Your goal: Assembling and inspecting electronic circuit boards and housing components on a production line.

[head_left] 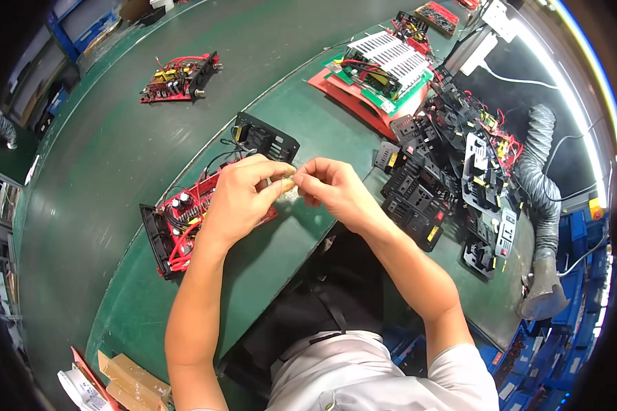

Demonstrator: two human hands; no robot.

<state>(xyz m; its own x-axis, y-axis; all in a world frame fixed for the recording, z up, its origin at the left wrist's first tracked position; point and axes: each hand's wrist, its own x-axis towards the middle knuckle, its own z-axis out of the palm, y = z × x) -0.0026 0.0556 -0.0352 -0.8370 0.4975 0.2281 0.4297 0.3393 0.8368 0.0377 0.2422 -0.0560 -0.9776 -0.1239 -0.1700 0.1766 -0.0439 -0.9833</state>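
My left hand and my right hand meet fingertip to fingertip over the green bench. Both are closed in a pinch, and whatever sits between the fingers is too small to make out. Partly under my left hand and forearm lies a red electronic unit with wires, coils and capacitors showing. A black end panel stands at its near left end. At its far end, just beyond my left hand, is another black panel with slots and dark wires.
Farther left sits a second red circuit assembly. Stacked black panels crowd the right side, near a grey flexible duct. White finned parts rest on a red tray. A cardboard box stands at the lower left.
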